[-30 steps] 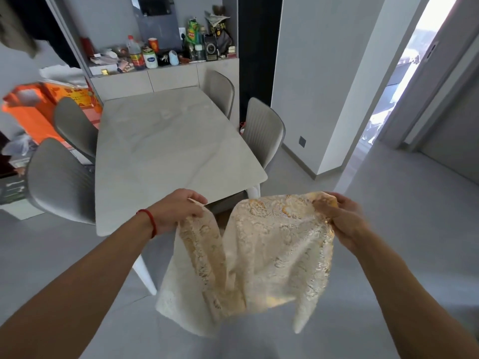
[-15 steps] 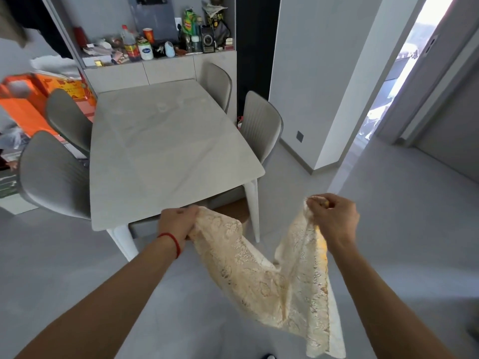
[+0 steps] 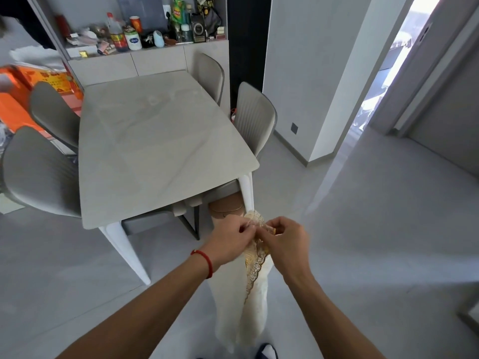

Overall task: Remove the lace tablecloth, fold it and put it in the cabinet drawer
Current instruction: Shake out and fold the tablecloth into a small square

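The cream lace tablecloth hangs folded lengthwise in a narrow strip in front of me, its gold-edged border facing me. My left hand, with a red string on the wrist, and my right hand pinch its top corners together, fingers touching. The cloth is off the grey marble table, which stands ahead to the left. A low grey cabinet with drawer fronts stands against the far wall behind the table.
Several grey chairs stand around the table. Bottles, jars and clutter fill the cabinet top. Orange boxes sit at far left. A doorway opens at right. Grey floor spreads to my right.
My hands have come together from about a shoulder's width apart, bringing the two top corners of the cloth into one. The cloth now hangs as a narrow doubled strip.
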`<control>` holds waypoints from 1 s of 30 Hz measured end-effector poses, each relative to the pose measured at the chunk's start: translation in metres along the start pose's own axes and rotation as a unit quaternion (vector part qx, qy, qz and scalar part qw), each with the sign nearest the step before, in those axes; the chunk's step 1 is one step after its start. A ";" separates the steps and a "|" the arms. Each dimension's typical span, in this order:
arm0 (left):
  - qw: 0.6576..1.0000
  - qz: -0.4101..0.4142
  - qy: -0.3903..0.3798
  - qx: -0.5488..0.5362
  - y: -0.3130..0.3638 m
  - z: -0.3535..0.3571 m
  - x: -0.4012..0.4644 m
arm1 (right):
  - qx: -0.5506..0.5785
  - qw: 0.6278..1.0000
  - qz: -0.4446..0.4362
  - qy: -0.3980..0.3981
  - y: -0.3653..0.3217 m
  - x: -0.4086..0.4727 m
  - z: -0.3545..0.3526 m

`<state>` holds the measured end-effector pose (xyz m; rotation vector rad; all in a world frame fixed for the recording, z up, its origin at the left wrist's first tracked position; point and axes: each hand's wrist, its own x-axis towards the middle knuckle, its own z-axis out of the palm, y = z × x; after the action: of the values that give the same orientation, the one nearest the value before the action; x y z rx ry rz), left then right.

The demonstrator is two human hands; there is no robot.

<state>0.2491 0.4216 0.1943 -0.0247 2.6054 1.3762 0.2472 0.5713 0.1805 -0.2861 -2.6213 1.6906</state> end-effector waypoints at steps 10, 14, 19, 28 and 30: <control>0.992 0.088 0.035 0.078 -0.011 -0.008 -0.015 | 0.187 0.972 0.067 -0.126 -0.012 -0.014 0.001; 0.992 0.082 0.009 0.092 -0.022 -0.018 -0.017 | 0.290 0.927 0.148 -0.185 -0.017 -0.013 -0.003; 0.998 0.059 0.006 -0.036 -0.029 -0.026 -0.020 | 0.313 0.894 0.152 -0.281 -0.020 -0.008 -0.012; 0.993 0.091 0.052 0.054 -0.032 -0.047 -0.015 | 0.160 0.944 0.078 -0.277 -0.007 0.010 -0.009; 0.990 0.121 0.025 0.062 -0.031 -0.060 -0.016 | 0.007 0.981 0.030 -0.192 0.006 0.028 -0.005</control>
<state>0.2576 0.3535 0.2052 0.2889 2.8066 1.2955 0.2213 0.5824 0.1741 -0.0395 -2.8858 1.9566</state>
